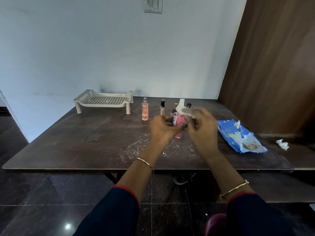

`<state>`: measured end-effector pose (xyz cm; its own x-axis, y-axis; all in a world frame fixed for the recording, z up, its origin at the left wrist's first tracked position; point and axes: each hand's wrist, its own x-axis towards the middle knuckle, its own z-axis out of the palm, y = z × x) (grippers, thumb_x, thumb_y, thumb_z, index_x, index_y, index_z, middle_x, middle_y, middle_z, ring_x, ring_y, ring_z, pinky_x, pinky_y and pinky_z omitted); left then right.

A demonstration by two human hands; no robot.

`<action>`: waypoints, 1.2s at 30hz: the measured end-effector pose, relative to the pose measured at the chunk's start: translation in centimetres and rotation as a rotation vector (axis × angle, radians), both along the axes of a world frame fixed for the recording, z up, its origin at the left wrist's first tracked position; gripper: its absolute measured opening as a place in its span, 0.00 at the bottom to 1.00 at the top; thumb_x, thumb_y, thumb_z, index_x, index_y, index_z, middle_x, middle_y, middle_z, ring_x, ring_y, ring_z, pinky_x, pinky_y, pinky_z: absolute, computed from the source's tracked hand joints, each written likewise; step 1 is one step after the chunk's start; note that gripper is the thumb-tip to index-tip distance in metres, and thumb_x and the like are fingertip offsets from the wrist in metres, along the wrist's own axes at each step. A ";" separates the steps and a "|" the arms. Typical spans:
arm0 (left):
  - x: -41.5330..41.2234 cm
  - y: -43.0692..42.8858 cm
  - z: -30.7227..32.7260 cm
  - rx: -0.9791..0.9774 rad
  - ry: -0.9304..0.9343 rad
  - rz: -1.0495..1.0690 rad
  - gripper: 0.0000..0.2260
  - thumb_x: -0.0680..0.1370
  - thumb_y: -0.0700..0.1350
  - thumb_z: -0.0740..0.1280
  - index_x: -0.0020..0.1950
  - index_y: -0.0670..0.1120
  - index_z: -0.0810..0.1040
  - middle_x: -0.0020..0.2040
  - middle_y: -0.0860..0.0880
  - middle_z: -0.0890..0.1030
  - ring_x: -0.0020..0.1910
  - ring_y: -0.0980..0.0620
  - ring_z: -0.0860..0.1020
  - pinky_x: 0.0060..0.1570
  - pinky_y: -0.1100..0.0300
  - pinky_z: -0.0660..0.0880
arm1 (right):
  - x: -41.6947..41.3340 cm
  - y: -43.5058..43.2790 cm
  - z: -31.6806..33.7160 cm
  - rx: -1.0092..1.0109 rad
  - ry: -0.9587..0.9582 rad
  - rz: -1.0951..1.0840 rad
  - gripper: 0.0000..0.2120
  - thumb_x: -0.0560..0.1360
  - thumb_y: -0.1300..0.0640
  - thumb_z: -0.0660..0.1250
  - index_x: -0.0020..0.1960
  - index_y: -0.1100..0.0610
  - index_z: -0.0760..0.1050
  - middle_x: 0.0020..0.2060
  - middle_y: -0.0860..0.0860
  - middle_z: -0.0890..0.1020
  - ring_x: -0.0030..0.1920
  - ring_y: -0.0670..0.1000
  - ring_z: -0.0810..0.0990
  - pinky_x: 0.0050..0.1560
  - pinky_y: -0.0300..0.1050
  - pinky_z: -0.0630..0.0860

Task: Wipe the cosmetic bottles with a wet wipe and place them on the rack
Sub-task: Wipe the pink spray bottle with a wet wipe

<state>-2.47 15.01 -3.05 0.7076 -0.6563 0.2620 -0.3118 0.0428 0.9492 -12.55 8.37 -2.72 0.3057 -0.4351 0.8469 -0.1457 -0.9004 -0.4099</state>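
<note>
On a dark table (68, 138) against a pale wall, a beige slotted rack (104, 100) stands at far left, with a peach spray bottle (145, 109), a slim tube (162, 106) and a small dark vial (175, 107) upright to its right. Nearer the camera, the left hand (163, 128) grips a pink bottle (179, 121) held just above the tabletop, while the right hand (202, 128), blurred, pinches a white wet wipe (185, 111) against its top. A blue wipes pack (238, 137) and 1 crumpled tissue (283, 144) lie at right.
</note>
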 end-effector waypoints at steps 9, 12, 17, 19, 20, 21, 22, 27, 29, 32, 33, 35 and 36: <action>0.1 0.1 0.3 0.101 -0.300 0.054 0.05 0.65 0.44 0.75 0.39 0.49 0.81 0.31 0.54 0.81 0.28 0.62 0.75 0.30 0.70 0.70 | -0.5 -0.2 -1.0 -0.384 0.396 -0.081 0.12 0.71 0.67 0.63 0.52 0.61 0.79 0.47 0.56 0.79 0.41 0.60 0.80 0.32 0.52 0.78; 0.2 0.2 0.5 0.038 -0.292 0.041 0.06 0.66 0.44 0.75 0.36 0.49 0.79 0.30 0.54 0.79 0.26 0.63 0.75 0.29 0.73 0.69 | 0.0 0.0 -1.0 -0.312 0.193 -0.082 0.11 0.71 0.67 0.63 0.50 0.63 0.81 0.46 0.56 0.81 0.44 0.54 0.79 0.40 0.47 0.77; 0.5 1.5 0.0 -0.081 -0.005 -0.134 0.19 0.65 0.37 0.77 0.54 0.44 0.78 0.40 0.52 0.81 0.37 0.58 0.80 0.41 0.64 0.79 | 0.1 1.4 -2.4 0.074 -0.055 0.055 0.11 0.72 0.70 0.66 0.45 0.57 0.83 0.42 0.47 0.80 0.44 0.42 0.77 0.44 0.34 0.74; 0.8 2.1 -0.5 -0.098 0.075 -0.197 0.20 0.66 0.37 0.76 0.55 0.43 0.75 0.44 0.48 0.81 0.43 0.50 0.81 0.49 0.54 0.80 | 0.0 1.0 -1.8 0.195 -0.098 0.034 0.14 0.72 0.68 0.67 0.37 0.49 0.78 0.37 0.41 0.77 0.40 0.38 0.76 0.41 0.29 0.70; 0.9 2.3 -0.7 -0.113 0.122 -0.249 0.19 0.67 0.36 0.75 0.56 0.43 0.75 0.46 0.46 0.82 0.46 0.47 0.81 0.51 0.49 0.80 | 0.1 0.8 -1.5 0.229 -0.115 -0.003 0.17 0.72 0.68 0.67 0.34 0.46 0.73 0.34 0.40 0.74 0.37 0.37 0.75 0.38 0.27 0.67; 0.9 2.4 -0.8 -0.128 0.174 -0.302 0.18 0.68 0.35 0.73 0.56 0.43 0.76 0.48 0.44 0.82 0.48 0.45 0.81 0.53 0.47 0.79 | 0.1 0.5 -1.3 0.250 -0.120 -0.022 0.18 0.72 0.67 0.68 0.34 0.47 0.70 0.33 0.40 0.73 0.36 0.37 0.74 0.38 0.27 0.67; 0.8 2.4 -1.0 -0.154 0.225 -0.341 0.17 0.69 0.33 0.72 0.57 0.43 0.76 0.48 0.45 0.82 0.49 0.45 0.81 0.53 0.46 0.79 | 0.2 0.3 -1.3 0.260 -0.113 -0.020 0.14 0.72 0.67 0.68 0.35 0.50 0.73 0.33 0.41 0.73 0.37 0.37 0.74 0.39 0.28 0.69; 0.9 2.1 -1.3 -0.347 0.525 -0.414 0.16 0.75 0.35 0.66 0.62 0.38 0.75 0.49 0.45 0.82 0.47 0.49 0.81 0.47 0.52 0.81 | -0.4 1.8 -3.2 0.236 -0.088 0.083 0.13 0.72 0.70 0.67 0.51 0.56 0.82 0.42 0.48 0.81 0.44 0.43 0.79 0.44 0.41 0.78; 0.9 1.9 -1.6 -0.361 0.564 -0.403 0.15 0.77 0.36 0.64 0.63 0.38 0.75 0.48 0.46 0.82 0.45 0.50 0.80 0.44 0.56 0.80 | -0.8 2.6 -4.2 0.148 -0.055 0.124 0.14 0.72 0.72 0.67 0.50 0.56 0.83 0.43 0.50 0.81 0.44 0.46 0.80 0.43 0.43 0.78; 0.6 1.5 -1.7 -0.375 0.621 -0.409 0.12 0.79 0.37 0.62 0.61 0.40 0.77 0.46 0.46 0.82 0.44 0.50 0.78 0.46 0.56 0.75 | -0.6 3.0 -4.5 -0.008 0.014 0.079 0.13 0.71 0.71 0.69 0.50 0.57 0.83 0.43 0.51 0.80 0.44 0.47 0.79 0.45 0.35 0.74; 0.3 1.5 -1.6 -0.388 0.664 -0.431 0.10 0.79 0.36 0.61 0.58 0.41 0.78 0.45 0.47 0.82 0.43 0.50 0.78 0.45 0.56 0.74 | -0.4 2.7 -4.2 -0.037 0.022 0.036 0.13 0.70 0.71 0.69 0.50 0.58 0.83 0.42 0.51 0.80 0.44 0.46 0.78 0.45 0.32 0.72; -0.3 1.3 -1.5 -0.413 0.771 -0.475 0.11 0.79 0.35 0.58 0.56 0.40 0.78 0.43 0.46 0.82 0.41 0.51 0.78 0.42 0.58 0.74 | 0.4 2.2 -3.0 -0.046 0.029 -0.048 0.13 0.69 0.70 0.68 0.50 0.58 0.83 0.42 0.52 0.80 0.44 0.46 0.76 0.46 0.31 0.68; -0.5 1.3 -1.6 -0.418 0.804 -0.485 0.11 0.80 0.36 0.57 0.58 0.38 0.77 0.44 0.45 0.81 0.40 0.51 0.78 0.41 0.59 0.75 | 0.9 2.0 -2.4 -0.029 0.031 -0.066 0.13 0.70 0.69 0.68 0.50 0.57 0.83 0.43 0.52 0.81 0.45 0.47 0.76 0.46 0.31 0.68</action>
